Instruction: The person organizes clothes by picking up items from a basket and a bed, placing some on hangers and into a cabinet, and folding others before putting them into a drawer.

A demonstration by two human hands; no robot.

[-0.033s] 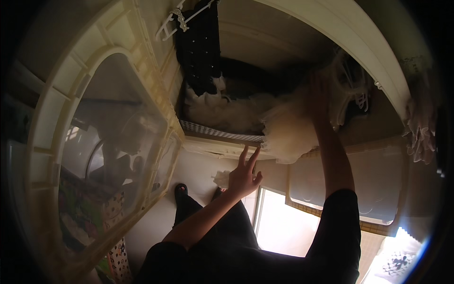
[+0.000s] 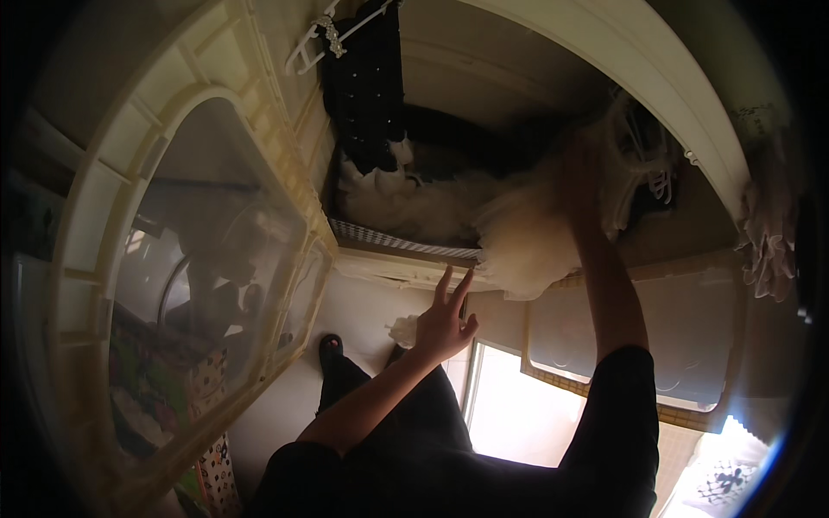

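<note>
My left hand point(image 2: 443, 330) is open in front of the cabinet's lower ledge point(image 2: 406, 270), fingers apart and pointing up, holding nothing. Deep in the shadowy cabinet, my right hand point(image 2: 581, 177) reaches into pale, gauzy tulle fabric point(image 2: 527, 242) that spills over the ledge. Its fingers are too dark to make out, so whether they grip the fabric is unclear. White hangers point(image 2: 637, 164) are just right of this hand. On the left side hangs a black garment point(image 2: 366, 95) dotted with small white beads.
An open cabinet door point(image 2: 108, 186) with a cream frame and a clear panel stands at the left. Another panelled door point(image 2: 622, 337) is at the lower right. White ruffled fabric point(image 2: 402, 330) lies low beside my left hand. Pale fabric point(image 2: 768, 233) hangs at the far right.
</note>
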